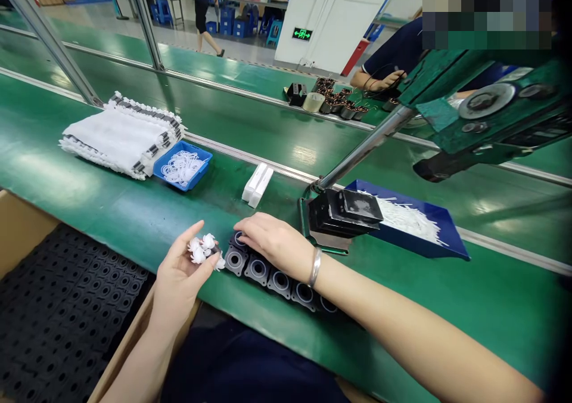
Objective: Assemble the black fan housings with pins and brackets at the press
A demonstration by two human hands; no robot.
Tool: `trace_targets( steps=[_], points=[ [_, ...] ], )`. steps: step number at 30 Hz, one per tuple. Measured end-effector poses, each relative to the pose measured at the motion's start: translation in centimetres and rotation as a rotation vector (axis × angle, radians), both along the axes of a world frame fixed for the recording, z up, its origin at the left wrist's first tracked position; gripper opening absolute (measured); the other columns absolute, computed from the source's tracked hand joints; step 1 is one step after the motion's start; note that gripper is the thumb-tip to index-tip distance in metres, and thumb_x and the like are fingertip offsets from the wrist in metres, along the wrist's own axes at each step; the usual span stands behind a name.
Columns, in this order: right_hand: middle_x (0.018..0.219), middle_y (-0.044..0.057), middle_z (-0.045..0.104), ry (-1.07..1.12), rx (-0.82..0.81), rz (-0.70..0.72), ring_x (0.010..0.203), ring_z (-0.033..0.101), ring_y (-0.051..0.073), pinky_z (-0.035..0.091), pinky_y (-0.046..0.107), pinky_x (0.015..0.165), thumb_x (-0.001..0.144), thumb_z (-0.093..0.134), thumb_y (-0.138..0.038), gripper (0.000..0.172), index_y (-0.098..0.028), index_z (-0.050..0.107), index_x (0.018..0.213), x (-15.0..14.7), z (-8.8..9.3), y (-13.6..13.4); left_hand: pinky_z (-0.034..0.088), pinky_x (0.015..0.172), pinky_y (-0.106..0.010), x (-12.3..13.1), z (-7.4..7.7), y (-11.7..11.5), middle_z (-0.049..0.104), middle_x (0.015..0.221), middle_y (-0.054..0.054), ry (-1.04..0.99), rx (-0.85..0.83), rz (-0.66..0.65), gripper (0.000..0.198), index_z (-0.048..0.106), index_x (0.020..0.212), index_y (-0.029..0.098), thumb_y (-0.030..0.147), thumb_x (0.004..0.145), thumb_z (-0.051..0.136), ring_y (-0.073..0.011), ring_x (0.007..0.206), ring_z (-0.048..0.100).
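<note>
Several small white finned impellers [203, 249] rest in my left hand [181, 269], its fingers curled around them near the bench's front edge. My right hand [263, 236] reaches over the far left end of a row of black square housings [258, 268], fingertips down at one of them. Each housing shows a round opening with a pale ring. What the right fingertips pinch, if anything, is hidden beneath the hand. A silver bangle circles the right wrist.
A stack of white sheets and impellers [120, 135] stands left, beside a blue tray of white rings [183, 166]. White blocks [258, 185], a green hand press [339, 212] and a blue bin of white strips [413, 221] stand behind. Black parts fill a carton [67, 307]. A co-worker's hand [386, 82] is across.
</note>
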State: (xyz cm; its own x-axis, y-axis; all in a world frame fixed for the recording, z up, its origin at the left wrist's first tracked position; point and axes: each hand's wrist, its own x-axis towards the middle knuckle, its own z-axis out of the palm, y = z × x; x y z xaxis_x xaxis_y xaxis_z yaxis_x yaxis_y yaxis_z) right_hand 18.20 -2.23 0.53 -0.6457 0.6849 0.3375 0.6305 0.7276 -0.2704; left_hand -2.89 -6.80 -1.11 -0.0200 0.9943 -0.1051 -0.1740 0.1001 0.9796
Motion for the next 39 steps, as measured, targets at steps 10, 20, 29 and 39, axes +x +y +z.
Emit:
trace_targets(
  steps=[10,20,29,39],
  points=[
    [0.116,0.013,0.065,0.178,0.004,-0.075,0.107,0.061,0.024,0.053,0.044,0.094,0.097,0.056,-0.034,0.032,-0.016,0.053,0.123,1.5,2.9,-1.1,0.057,0.079,-0.026,-1.1,0.5,-0.4,0.071,0.105,-0.006,0.002,-0.022,-0.06,0.054,0.059,0.122,0.02,0.023,0.073,0.082,-0.0175,0.093,0.068],
    [0.09,0.004,0.062,0.546,-0.355,-0.052,0.079,0.057,0.013,0.05,0.026,0.071,0.086,0.072,-0.035,0.028,-0.018,0.061,0.106,1.2,3.1,-7.5,0.056,0.089,-0.028,2.5,1.8,-2.5,0.07,0.115,-0.005,0.192,0.118,-0.41,0.051,0.054,0.124,0.025,0.019,0.078,0.077,-0.0192,0.103,0.07],
    [0.09,0.004,0.065,0.929,-0.319,-0.352,0.079,0.063,0.013,0.053,0.025,0.066,0.088,0.07,-0.029,0.013,-0.02,0.068,0.097,5.8,3.6,-11.0,0.058,0.076,-0.026,5.5,3.2,-3.4,0.074,0.096,-0.005,0.069,-0.001,-0.505,0.043,0.06,0.114,0.02,0.021,0.076,0.079,-0.0188,0.089,0.071],
    [0.102,0.007,0.069,0.528,-0.176,-0.633,0.096,0.066,0.018,0.057,0.034,0.083,0.095,0.058,-0.024,0.015,-0.021,0.066,0.108,12.7,0.0,-17.3,0.054,0.083,-0.031,9.3,3.8,-4.1,0.073,0.103,-0.009,-0.015,-0.128,-0.391,0.052,0.057,0.121,0.019,0.029,0.076,0.079,-0.0237,0.102,0.069]
  ],
)
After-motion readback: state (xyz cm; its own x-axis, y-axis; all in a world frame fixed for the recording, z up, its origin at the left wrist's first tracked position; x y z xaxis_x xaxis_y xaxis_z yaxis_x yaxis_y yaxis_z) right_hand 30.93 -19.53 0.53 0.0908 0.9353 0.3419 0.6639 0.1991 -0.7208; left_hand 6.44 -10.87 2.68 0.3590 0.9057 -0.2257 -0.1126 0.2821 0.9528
